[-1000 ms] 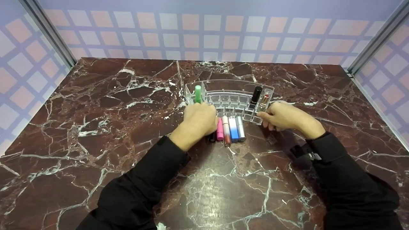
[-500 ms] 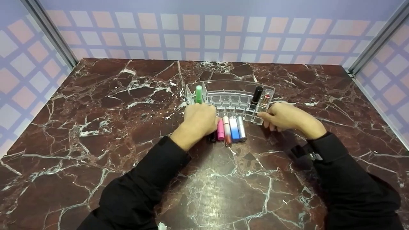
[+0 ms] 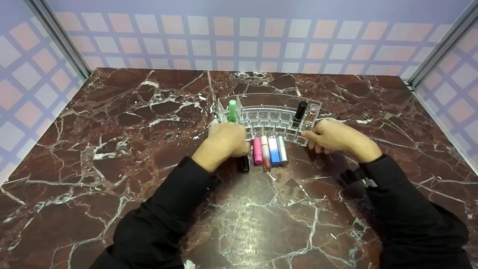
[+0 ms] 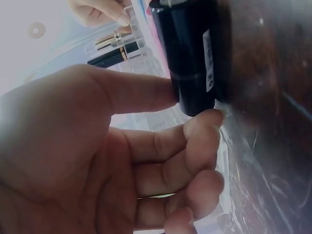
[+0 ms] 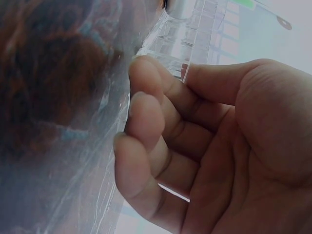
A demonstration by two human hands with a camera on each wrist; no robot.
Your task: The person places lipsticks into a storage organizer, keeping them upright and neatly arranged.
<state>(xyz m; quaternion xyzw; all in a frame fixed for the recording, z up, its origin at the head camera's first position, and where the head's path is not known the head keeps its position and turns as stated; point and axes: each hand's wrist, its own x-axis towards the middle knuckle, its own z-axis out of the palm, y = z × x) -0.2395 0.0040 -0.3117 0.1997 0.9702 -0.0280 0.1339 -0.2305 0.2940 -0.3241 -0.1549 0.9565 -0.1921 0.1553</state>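
Observation:
My left hand (image 3: pixel 226 139) pinches the end of a black lipstick (image 4: pixel 187 53) between thumb and index finger, low over the table; the other fingers are bent with nothing in them. At the front right corner of a clear lipstick organizer (image 3: pixel 266 116), my right hand (image 3: pixel 330 135) grips the edge between thumb and curled fingers. A green tube (image 3: pixel 232 110) stands in the organizer's left end. In its right end are a black tube (image 3: pixel 300 111) and a gold lipstick with a red tip (image 3: pixel 310 117).
Lying side by side before the organizer are a pink tube (image 3: pixel 257 151), a lip gloss tube (image 3: pixel 265 153), a blue and white tube (image 3: pixel 273 151) and a silver tube (image 3: pixel 282 149). The marbled table (image 3: pixel 149 108) meets checkered walls (image 3: pixel 246 41) behind and at both sides.
My left hand has shifted left, away from the pink tube, and the black lipstick has moved a little left with it. The right hand and the organizer have stayed in place.

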